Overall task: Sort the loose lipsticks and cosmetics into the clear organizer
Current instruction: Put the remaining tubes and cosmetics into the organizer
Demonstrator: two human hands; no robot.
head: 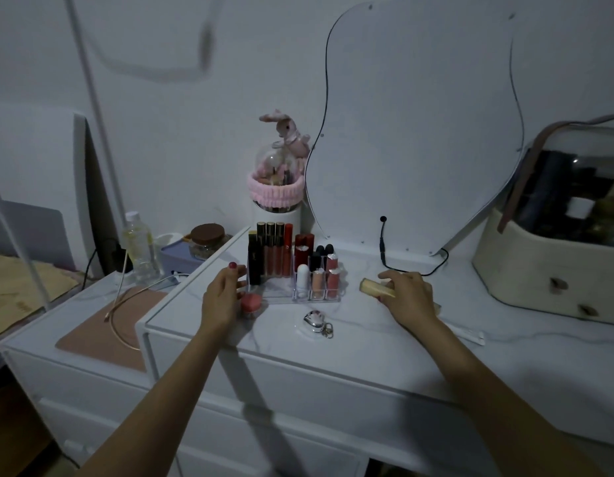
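Note:
The clear organizer (281,293) stands on the white dresser top, with several upright lipsticks and glosses in its slots. My left hand (222,297) rests just left of it, fingers spread, touching a small round pink compact (251,302) that lies on the surface. My right hand (407,297) is to the organizer's right, closed around a pale gold cosmetic tube (376,287) whose end points toward the organizer. A silver heart-shaped keychain (315,320) lies in front of the organizer.
A wavy-edged mirror (419,132) leans on the wall behind, with a black cable (383,249) below it. A cream storage case (553,266) sits at right. A pink-trimmed domed holder (276,187) stands behind the organizer. A lower cabinet at left carries a bottle (140,246) and jar (207,241).

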